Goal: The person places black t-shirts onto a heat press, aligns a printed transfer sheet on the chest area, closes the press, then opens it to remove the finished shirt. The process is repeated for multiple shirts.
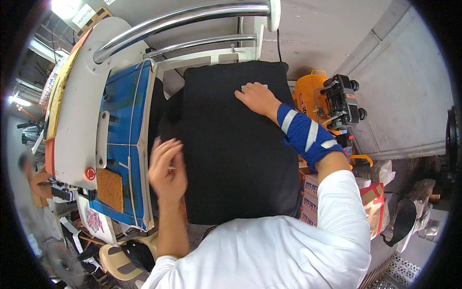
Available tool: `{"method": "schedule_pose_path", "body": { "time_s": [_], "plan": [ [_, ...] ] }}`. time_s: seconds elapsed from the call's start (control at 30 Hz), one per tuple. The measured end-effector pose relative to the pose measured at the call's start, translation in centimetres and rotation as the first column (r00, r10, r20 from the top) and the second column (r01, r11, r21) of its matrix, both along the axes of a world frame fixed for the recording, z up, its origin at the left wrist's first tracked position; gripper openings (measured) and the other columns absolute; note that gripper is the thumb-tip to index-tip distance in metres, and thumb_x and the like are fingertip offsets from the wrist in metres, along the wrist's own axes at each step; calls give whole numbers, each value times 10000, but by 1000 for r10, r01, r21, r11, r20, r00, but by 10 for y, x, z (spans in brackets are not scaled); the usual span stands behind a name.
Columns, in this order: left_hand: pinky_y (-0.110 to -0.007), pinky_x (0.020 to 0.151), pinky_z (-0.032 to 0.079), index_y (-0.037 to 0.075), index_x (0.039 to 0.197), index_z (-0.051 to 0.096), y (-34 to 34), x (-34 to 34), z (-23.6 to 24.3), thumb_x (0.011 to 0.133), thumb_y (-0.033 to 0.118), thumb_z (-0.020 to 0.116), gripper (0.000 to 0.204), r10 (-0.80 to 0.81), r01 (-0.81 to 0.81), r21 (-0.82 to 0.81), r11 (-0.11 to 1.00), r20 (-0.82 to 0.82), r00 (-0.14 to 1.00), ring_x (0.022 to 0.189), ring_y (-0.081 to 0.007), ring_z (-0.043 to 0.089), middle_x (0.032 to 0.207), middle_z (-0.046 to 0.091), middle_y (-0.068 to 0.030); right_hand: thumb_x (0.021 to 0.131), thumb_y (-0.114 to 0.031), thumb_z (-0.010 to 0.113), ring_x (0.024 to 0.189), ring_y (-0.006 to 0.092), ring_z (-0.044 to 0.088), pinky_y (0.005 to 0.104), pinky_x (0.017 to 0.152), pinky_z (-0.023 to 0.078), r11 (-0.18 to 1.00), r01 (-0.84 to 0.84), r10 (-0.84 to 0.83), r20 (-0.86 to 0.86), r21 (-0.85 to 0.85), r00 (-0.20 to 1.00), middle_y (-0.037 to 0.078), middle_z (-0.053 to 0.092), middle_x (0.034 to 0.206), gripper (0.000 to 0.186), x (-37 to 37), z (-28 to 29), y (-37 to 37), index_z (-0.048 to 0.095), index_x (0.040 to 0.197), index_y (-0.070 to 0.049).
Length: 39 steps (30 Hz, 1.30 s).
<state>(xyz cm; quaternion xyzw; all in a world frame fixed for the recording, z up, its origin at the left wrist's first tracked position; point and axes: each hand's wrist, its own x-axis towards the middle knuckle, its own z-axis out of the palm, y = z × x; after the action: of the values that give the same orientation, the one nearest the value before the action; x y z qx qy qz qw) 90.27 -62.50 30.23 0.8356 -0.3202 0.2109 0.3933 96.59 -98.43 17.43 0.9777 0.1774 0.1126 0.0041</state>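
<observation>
Black fabric (pixel 236 159) lies spread over a broad flat board in front of me, hanging over its edges. Near its far edge my right hand (pixel 259 98) rests on the cloth, its fingers curled down onto a small pale piece (pixel 248 87). The fingers cover most of that piece. A blue wrap with pale strips (pixel 308 135) covers my right wrist and forearm. My left hand (pixel 166 168) is raised at the fabric's left edge, slightly blurred. Its fingers are loosely bent and somewhat apart, with nothing evident in them.
A blue-faced machine head (pixel 126 144) with a red button (pixel 90 174) stands close on the left. Chrome bars (pixel 187 24) cross above the far side. On the right are an orange tank with a black motor (pixel 344 102), stacked boxes (pixel 310 201) and a paper bag (pixel 373 208).
</observation>
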Motion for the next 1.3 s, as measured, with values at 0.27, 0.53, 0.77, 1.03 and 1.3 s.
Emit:
{"method": "schedule_pose_path", "body": {
  "time_s": [0.27, 0.53, 0.77, 1.03, 1.3],
  "plan": [
    [-457, 986, 517, -37, 1185, 725, 226, -12, 66, 1051, 313, 616, 390, 802, -860, 48, 508, 338, 493, 1089, -373, 687, 1174, 734, -214, 909, -129, 663, 977, 400, 728, 471, 867, 584, 568, 320, -607, 123, 759, 785, 208, 750, 1060, 230, -11, 11, -36, 753, 1113, -71],
    [-641, 1094, 364, -37, 1225, 660, 326, 48, 3, 1038, 595, 522, 673, 770, -776, 436, 455, 244, 589, 1277, -457, 574, 1268, 680, -251, 929, -86, 715, 910, 181, 697, 333, 859, 552, 199, 313, -869, 20, 929, 494, 96, 753, 1026, 230, -211, -1, -112, 729, 1138, 8],
    [-652, 1164, 304, 1, 1229, 655, 265, 17, 37, 986, 652, 548, 703, 820, -783, 535, 319, 258, 510, 1338, -421, 553, 1303, 679, -218, 961, -81, 733, 822, 106, 642, 276, 758, 536, 141, 242, -708, -73, 960, 703, 28, 718, 945, 123, -275, 38, 56, 717, 1060, -12],
    [-565, 986, 433, 43, 1187, 681, 193, -93, 61, 837, 436, 800, 540, 216, -262, 229, 938, 205, 955, 1113, -438, 607, 1150, 684, -213, 865, 128, 685, 931, 174, 699, 275, 822, 552, 239, -91, 55, 79, 967, 995, 119, 727, 995, 190, -257, 145, 269, 709, 999, -4],
    [-311, 766, 560, 52, 1004, 736, 412, -114, -14, 937, 23, 741, 73, -323, -56, -646, 761, -452, 831, 858, -146, 706, 923, 741, -37, 971, -134, 733, 1173, 378, 635, 491, 996, 518, 938, 65, -278, 629, 340, 726, 213, 673, 1215, 298, -231, 181, 432, 679, 1223, 15]
  ]
}}
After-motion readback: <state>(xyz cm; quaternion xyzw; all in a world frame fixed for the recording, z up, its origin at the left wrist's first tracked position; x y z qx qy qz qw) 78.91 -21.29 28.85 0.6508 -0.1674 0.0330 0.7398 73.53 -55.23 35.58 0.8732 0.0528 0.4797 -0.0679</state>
